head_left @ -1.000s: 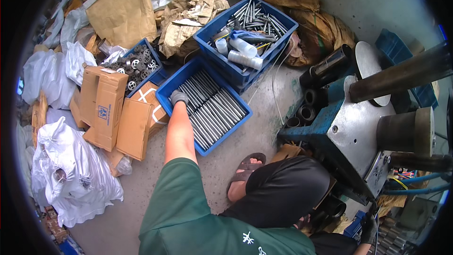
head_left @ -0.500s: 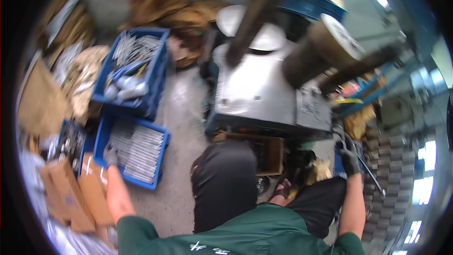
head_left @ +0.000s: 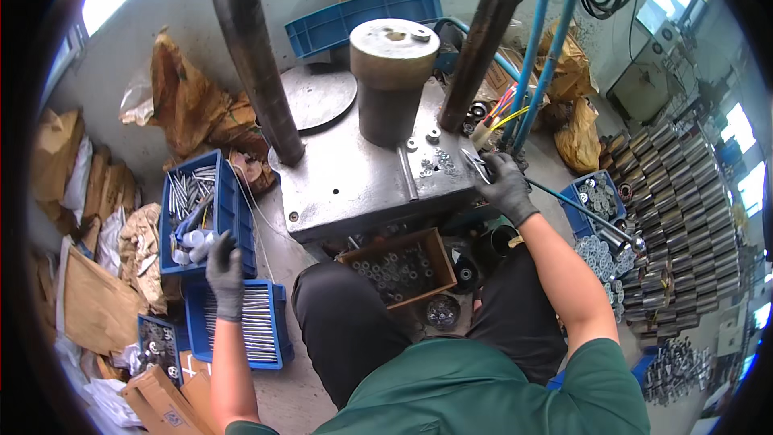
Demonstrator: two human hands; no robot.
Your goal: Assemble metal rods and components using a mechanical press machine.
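In a dark grey work glove, my left hand (head_left: 224, 275) is raised over the far end of a blue bin of metal rods (head_left: 245, 322), its fingers partly apart and no object visible in it. My right hand (head_left: 509, 189), gloved alike, grips a shiny plier-like tool (head_left: 477, 166) at the right front of a steel press table (head_left: 354, 193). Small nuts and washers (head_left: 436, 163) lie on the table beside the tool's tip. A thick steel cylinder (head_left: 393, 72) with a flat top stands behind them.
Two dark columns (head_left: 251, 56) rise from the table. Below it sits a wooden box of washers (head_left: 394, 270). Another blue bin (head_left: 229, 209) holds rods and white bottles. Stacked metal tubes (head_left: 684, 225) and a bin of ring parts (head_left: 596, 197) stand right. Blue hoses (head_left: 541, 56) hang nearby.
My left hand has lifted out of the bin of rods. From the far right, my right hand has come to the table's front edge with the tool. The view has turned.
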